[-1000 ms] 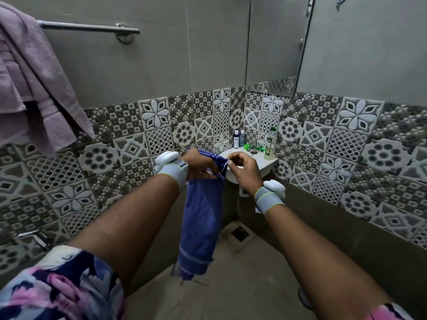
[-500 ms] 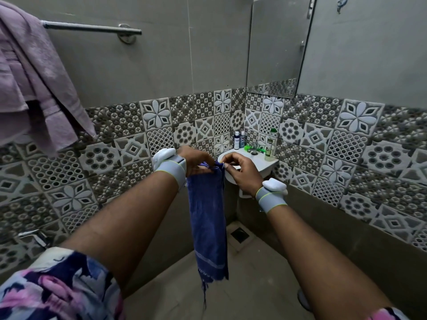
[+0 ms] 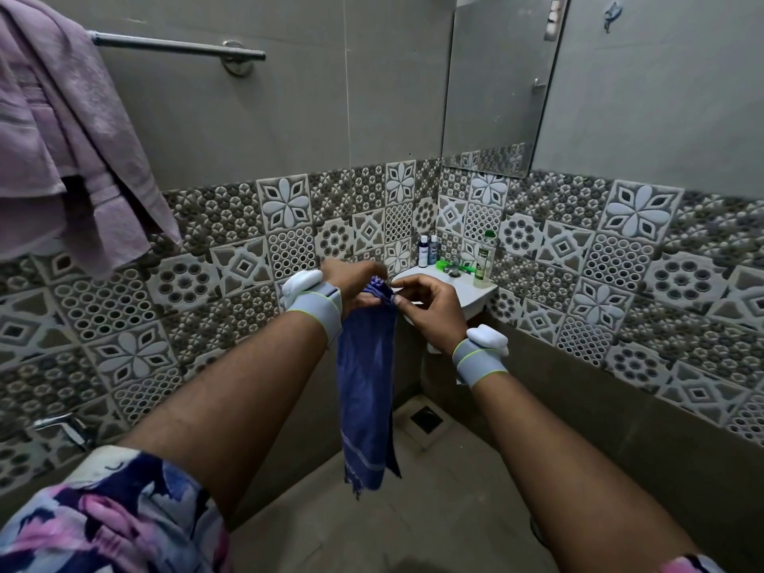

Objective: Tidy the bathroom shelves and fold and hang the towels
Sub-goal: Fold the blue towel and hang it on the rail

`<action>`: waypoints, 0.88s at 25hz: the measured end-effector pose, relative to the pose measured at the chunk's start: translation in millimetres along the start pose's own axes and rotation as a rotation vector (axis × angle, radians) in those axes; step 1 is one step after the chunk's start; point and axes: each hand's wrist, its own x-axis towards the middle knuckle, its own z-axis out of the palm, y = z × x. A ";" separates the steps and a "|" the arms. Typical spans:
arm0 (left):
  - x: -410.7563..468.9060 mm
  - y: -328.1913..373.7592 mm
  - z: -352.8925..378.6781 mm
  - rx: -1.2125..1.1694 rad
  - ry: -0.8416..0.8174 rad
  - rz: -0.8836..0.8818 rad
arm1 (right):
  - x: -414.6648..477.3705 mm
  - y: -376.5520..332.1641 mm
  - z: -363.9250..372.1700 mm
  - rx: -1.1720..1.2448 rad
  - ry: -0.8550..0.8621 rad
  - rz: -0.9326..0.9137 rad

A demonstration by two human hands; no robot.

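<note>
A blue towel [image 3: 366, 386] hangs long and narrow in front of me, its fringed end near the floor. My left hand [image 3: 351, 283] grips its top edge on the left. My right hand [image 3: 426, 310] pinches the same top edge on the right; the two hands are close together. A lilac towel [image 3: 62, 130] is draped bunched over the left end of a metal towel rail [image 3: 177, 45] on the left wall. A white corner shelf [image 3: 471, 289] behind my hands carries two small dark bottles [image 3: 427, 250], a green-capped bottle [image 3: 483, 258] and a green item [image 3: 448, 265].
A mirror [image 3: 500, 80] hangs on the right wall above the patterned tiles. A floor drain [image 3: 426, 419] sits in the corner below the shelf. A chrome tap [image 3: 62, 428] sticks out low on the left wall.
The towel, bunched a second ago, now hangs longer and straighter. My hands have stayed on its top edge and shifted slightly.
</note>
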 end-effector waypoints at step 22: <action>-30.1 -71.3 -147.9 0.128 -0.414 0.119 | 14.4 -126.8 79.8 0.504 0.198 0.238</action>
